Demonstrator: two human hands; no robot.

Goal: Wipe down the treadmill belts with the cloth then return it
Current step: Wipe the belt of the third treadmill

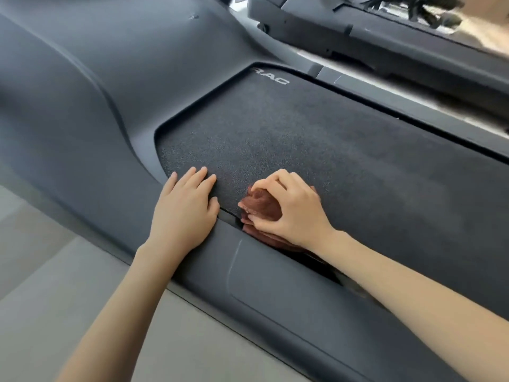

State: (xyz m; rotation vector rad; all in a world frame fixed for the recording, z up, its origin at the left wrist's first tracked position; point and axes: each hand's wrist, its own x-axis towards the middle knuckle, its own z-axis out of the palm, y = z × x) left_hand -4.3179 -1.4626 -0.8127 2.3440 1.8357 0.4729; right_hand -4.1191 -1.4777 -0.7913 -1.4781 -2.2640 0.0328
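Your left hand (183, 213) lies palm down with its fingers straight and close together. The fingertips rest on the near corner of the belt (316, 150), and the heel of the palm sits on the rail (275, 274) where it meets the hood (82, 92). It holds nothing.

Your right hand (289, 208) is just beside it, apart from it, with its fingers curled over the cloth (260, 206) and the thumb pinching in from the near side. The cloth is brown and bunched up under that hand. It sits at the near edge of the belt, and part of it trails back under your wrist into the dark gap between belt and rail.

White letters (272, 78) are printed at the far corner of the belt, beside the hood. A grey floor (55, 299) shows on the near side of the rail. A second treadmill (358, 31) stands well apart beyond the far rail, with bright light falling across the strip between the two machines.
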